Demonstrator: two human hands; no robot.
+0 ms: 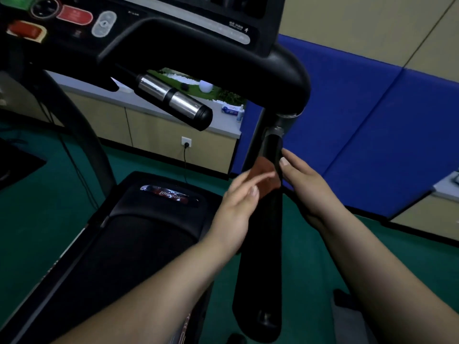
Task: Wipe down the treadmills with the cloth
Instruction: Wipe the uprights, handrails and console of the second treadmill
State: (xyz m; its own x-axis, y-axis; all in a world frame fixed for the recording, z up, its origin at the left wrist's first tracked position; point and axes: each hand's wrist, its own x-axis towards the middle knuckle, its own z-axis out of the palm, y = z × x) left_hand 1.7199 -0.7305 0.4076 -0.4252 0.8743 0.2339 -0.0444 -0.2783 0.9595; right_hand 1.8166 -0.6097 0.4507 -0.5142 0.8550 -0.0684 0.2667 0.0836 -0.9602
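1. the person stood at the big black treadmill (159, 219), looking down at its right side, where a long black padded side handrail (265, 244) ran down from the curved black console arm (248, 70).
2. the small reddish-brown cloth (264, 175) sat on the upper part of that handrail, just below the grey metal joint (275, 127). it looked draped or pressed against the bar rather than bunched up.
3. the left hand (236, 204) was on the inner side of the bar, fingers out straight and a bit blurred, fingertips touching the cloth's lower edge. not curled round anything.
4. the right hand (303, 180) was on the outer side, fingers also straight and together, lying along the bar next to the cloth. whether it actually pinned the cloth i couldn't tell, the bar hid the contact.
5. my take on doing this bit well: wrap the cloth round the rail so it covers the whole circumference, one hand steadying it, then slide down the length in one long pass instead of dabbing.
6. the shiny silver pulse grip with a black end cap (173, 100) and the console buttons up top looked like they'd want a pass too, going gently near the red button (74, 14).
7. background had a white worktop (223, 120) with bits on it and blue wall padding (372, 120).
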